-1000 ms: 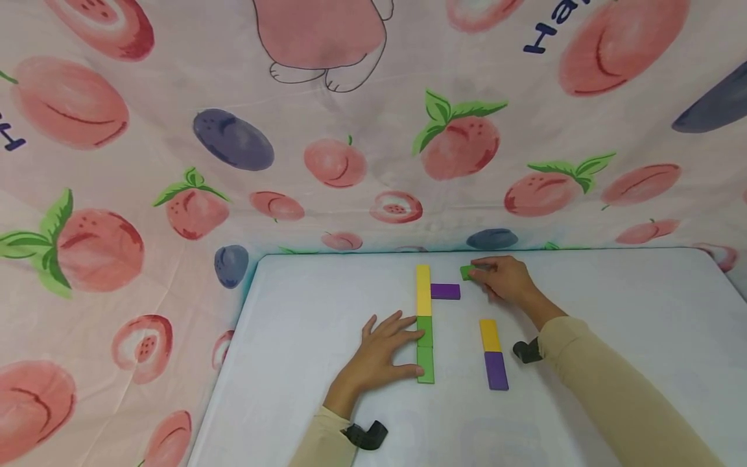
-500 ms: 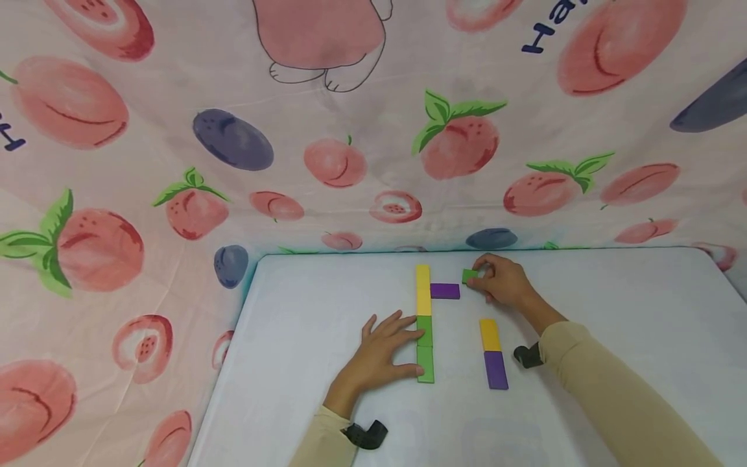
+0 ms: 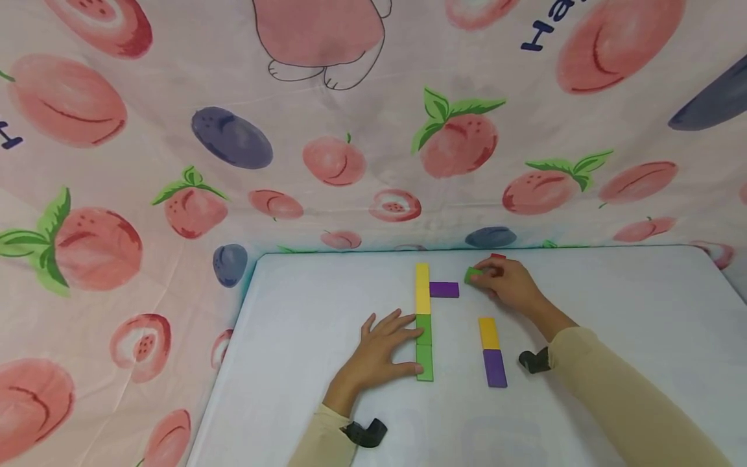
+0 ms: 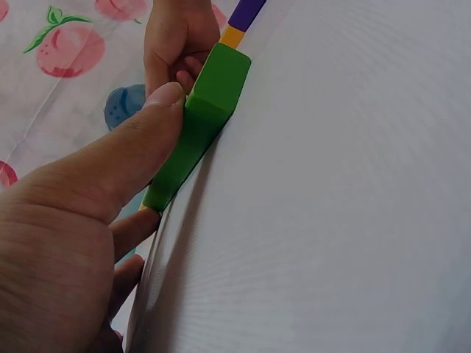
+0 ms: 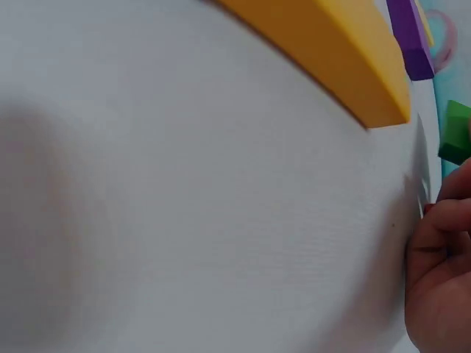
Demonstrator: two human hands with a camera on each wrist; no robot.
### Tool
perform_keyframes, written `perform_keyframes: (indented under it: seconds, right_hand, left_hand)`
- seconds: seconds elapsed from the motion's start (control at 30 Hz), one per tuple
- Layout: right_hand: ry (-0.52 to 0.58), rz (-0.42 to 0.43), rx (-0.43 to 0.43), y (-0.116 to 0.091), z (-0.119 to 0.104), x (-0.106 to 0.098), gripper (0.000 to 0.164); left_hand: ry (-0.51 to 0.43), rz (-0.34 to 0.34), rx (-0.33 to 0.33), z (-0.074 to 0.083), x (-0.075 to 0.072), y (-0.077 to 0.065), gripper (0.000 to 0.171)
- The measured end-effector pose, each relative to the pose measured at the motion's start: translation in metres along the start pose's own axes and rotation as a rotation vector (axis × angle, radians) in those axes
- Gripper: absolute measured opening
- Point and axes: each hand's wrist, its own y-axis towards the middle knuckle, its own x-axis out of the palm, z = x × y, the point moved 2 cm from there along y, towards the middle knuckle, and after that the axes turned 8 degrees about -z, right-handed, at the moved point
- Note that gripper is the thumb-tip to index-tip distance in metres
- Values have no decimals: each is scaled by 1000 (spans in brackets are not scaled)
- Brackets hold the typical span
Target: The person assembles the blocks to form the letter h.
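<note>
In the head view, a straight column stands on the white table, with yellow blocks [image 3: 423,288] at the far end and two green blocks [image 3: 424,363] nearer. My left hand [image 3: 376,357] lies at the column's left side, fingers spread, thumb and fingertips touching the green blocks. A purple block [image 3: 445,290] juts rightward from the yellow part. Beyond it, near the back edge, my right hand [image 3: 506,282] pinches another green block [image 3: 472,275] between thumb and fingers. A bit of a red block [image 3: 498,255] shows behind that hand, mostly hidden by it.
Right of the column, an orange-yellow block [image 3: 489,333] and a purple block [image 3: 495,368] lie end to end. A fruit-printed cloth [image 3: 350,214] rises behind the table [image 3: 315,285] and along its left side. Black wrist mounts [image 3: 366,433] stick out at both sleeves.
The pinched green block has shifted slightly right and tilted as the right fingers changed their hold. A red edge has come into sight behind that hand. My left hand stays put.
</note>
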Motion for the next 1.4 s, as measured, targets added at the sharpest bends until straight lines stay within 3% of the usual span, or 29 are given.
perform_keyframes:
  seconds: [0.23, 0.67, 1.0, 1.3, 1.4]
  right_hand:
    - [93, -74, 32, -11, -1, 6, 40]
    - [12, -115, 25, -12, 4, 9, 35]
    - [-37, -94, 46, -11, 3, 12, 35]
    - [-15, -205, 9, -10, 10, 5, 46]
    - [-33, -208, 8, -10, 12, 5, 46]
  left_hand:
    - [0, 3, 1, 0, 1, 0, 66]
    - [-5, -5, -4, 1, -1, 0, 67]
    - [-13, -9, -2, 1, -1, 0, 67]
    - [-8, 2, 7, 1, -1, 0, 67]
    - [-9, 2, 5, 1, -1, 0, 67]
